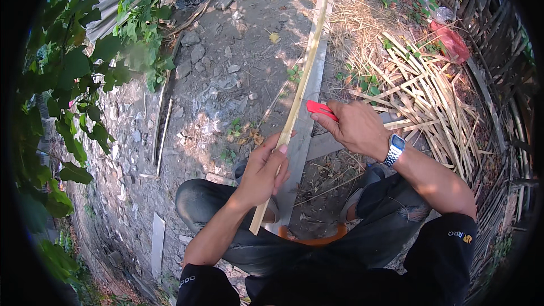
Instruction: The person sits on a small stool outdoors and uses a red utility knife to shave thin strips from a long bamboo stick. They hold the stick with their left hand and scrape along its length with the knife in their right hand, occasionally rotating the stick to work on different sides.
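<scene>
My left hand (265, 171) grips the near end of a long thin bamboo strip (300, 88) that slants away up the picture. My right hand (352, 127) holds a tool with a red handle (321, 108) right beside the strip, about halfway along it; its blade is hidden. A metal wristwatch (395, 149) sits on my right wrist. Under the strip a grey plank (303, 136) runs along the ground between my knees. I sit on a low orange seat (314, 240).
A heap of split bamboo strips (422, 90) and dry straw lies to the right, against a woven bamboo fence (498, 79). A red plastic bag (451, 42) rests near the fence. Leafy branches (85, 73) hang at the left over stony ground (209, 73).
</scene>
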Tool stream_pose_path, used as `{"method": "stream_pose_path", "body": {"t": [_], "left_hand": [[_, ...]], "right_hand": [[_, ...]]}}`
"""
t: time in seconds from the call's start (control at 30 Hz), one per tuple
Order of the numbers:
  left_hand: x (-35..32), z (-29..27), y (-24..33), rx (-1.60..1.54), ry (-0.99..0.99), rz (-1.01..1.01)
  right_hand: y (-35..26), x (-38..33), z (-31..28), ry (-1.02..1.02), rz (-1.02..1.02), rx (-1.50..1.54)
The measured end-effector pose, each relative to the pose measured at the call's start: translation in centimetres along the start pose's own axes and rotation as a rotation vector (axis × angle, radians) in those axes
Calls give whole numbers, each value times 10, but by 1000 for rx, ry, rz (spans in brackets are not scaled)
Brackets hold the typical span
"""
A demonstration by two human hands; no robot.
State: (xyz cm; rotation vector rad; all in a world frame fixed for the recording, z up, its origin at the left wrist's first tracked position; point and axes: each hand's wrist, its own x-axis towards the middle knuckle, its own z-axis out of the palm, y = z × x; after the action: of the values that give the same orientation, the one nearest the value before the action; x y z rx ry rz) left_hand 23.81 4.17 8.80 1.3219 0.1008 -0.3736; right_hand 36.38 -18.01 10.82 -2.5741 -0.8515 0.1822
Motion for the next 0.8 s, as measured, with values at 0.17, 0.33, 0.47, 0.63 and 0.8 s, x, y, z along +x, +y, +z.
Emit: {"method": "stream_pose_path", "body": {"t": [0.17,0.33,0.47,0.63,0.8], "left_hand": [[-17,5,-1,-23,-111,-128],[-57,-2,-11,152,-339,-165],[-63,-1,-33,162,-389,-218],[-74,-11,-20,205,-347,-237],[-97,-24,-12,269,-300,-237]], "right_hand": [[74,24,-9,194,181,40],[225,-12,-79,344,653,-46],[241,-63,-57,413,631,-254],[134,-74,-51,350,538,-42],[159,-75,-48,334,413,-248]]}}
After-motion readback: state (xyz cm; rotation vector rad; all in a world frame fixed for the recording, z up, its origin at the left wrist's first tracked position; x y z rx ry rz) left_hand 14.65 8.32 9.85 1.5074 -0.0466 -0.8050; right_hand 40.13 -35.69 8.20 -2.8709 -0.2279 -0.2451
